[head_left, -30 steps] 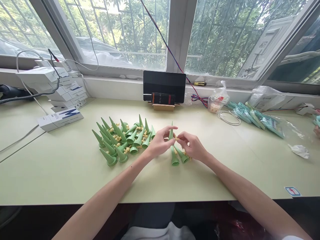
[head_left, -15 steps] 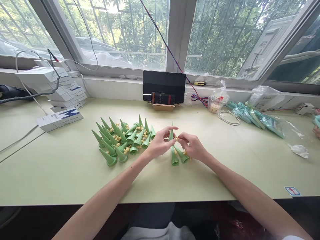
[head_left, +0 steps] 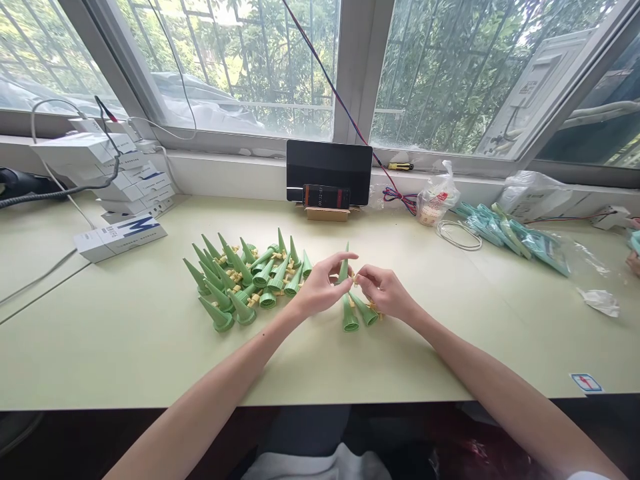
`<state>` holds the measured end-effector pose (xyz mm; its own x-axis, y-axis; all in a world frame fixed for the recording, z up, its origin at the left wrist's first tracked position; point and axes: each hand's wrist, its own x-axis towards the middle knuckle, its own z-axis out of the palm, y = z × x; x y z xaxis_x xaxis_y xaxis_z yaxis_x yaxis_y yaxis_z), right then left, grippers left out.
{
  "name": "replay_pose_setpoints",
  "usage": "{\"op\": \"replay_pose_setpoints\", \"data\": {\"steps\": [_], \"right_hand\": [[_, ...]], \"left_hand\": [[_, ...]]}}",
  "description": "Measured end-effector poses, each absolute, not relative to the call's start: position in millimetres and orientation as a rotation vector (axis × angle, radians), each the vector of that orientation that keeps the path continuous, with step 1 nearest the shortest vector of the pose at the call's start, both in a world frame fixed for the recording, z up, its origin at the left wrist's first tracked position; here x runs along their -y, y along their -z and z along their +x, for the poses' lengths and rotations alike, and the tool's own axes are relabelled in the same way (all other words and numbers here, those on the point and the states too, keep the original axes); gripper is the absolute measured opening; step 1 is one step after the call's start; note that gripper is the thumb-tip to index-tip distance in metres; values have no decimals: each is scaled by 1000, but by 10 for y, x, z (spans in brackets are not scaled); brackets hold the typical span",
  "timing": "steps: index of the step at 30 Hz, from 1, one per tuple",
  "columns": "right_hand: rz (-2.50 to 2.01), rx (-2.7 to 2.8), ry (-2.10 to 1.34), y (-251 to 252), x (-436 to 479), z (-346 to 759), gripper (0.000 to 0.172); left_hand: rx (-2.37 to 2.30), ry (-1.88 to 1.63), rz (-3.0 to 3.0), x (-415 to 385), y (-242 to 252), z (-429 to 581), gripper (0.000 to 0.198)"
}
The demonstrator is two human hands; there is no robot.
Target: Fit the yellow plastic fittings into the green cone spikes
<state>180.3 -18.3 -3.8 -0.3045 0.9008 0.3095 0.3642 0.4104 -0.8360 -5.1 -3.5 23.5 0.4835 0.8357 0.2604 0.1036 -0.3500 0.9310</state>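
My left hand (head_left: 324, 285) is closed round a green cone-shaped watering spike (head_left: 343, 270), its tip pointing up past the fingers. At the spike's side, my right hand (head_left: 389, 291) pinches a small yellow valve (head_left: 355, 281); whether the valve is fully seated in the spike cannot be made out. Just below the hands lie two more green spikes, one a front spike (head_left: 351, 320) with its open end toward me. Yellow pieces (head_left: 379, 311) show partly under my right hand. To the left is a pile of green spikes (head_left: 240, 270) with yellow valves.
A tablet (head_left: 329, 167) stands at the back with a phone (head_left: 327, 197) before it. White boxes (head_left: 120, 238) are stacked at left. Toward the right are a bagged cup (head_left: 436, 200), a coiled cable (head_left: 459, 235), teal packets (head_left: 520, 240) and a crumpled tissue (head_left: 599, 302). Another person's hand (head_left: 634, 261) shows at the right edge.
Both hands keep nearly the same place; the right fingers have shifted slightly at the yellow valve, which now shows more clearly. The pile has not changed.
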Motion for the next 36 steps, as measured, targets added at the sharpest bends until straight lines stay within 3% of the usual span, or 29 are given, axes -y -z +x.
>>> {"op": "replay_pose_setpoints", "data": {"steps": [36], "right_hand": [[-1007, 1631, -1337, 25, 154, 1814, 33]], "left_hand": [[-841, -940, 2029, 60, -252, -60, 41]]}}
